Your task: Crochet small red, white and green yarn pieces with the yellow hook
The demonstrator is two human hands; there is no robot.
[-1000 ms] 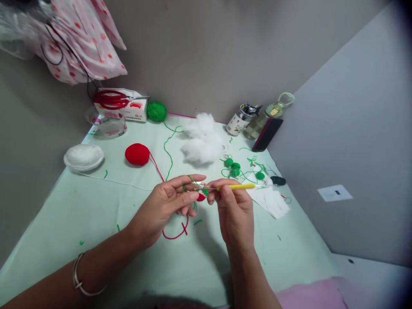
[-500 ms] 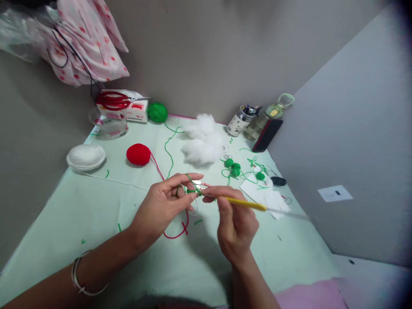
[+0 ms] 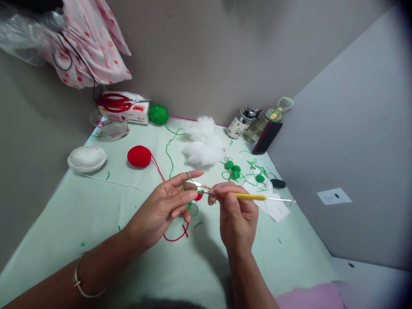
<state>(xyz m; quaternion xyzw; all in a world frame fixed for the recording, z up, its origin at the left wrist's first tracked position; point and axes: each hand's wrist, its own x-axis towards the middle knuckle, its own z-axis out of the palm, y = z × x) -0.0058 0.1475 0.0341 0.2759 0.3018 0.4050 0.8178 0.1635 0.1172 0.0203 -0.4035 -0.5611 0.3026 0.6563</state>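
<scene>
Green yarn (image 3: 189, 177) runs over the raised index finger of my left hand (image 3: 167, 206), whose thumb and other fingers pinch a small green yarn piece (image 3: 200, 191). My right hand (image 3: 236, 214) grips a crochet hook by its yellow handle (image 3: 251, 196); the thin metal tip reaches into the green stitches. A green loop (image 3: 193, 209) hangs under my left fingers. Behind the fingertips a bit of red shows, too hidden to name. Red yarn (image 3: 175, 238) curls on the cloth below, and a red yarn ball (image 3: 139, 156) lies to the left.
White stuffing (image 3: 203, 143) sits at the back middle, a green yarn ball (image 3: 159, 114) and red scissors (image 3: 116, 103) at back left, white yarn (image 3: 86, 159) at left. Small green balls (image 3: 235, 171), a pen cup (image 3: 238, 124), a bottle (image 3: 257, 128) and a phone (image 3: 267, 138) stand or lie right.
The right hand and hook have turned so the hook lies more level. My left lower fingers have shifted downward, and a green loop and a bit of red now show beneath the stitches.
</scene>
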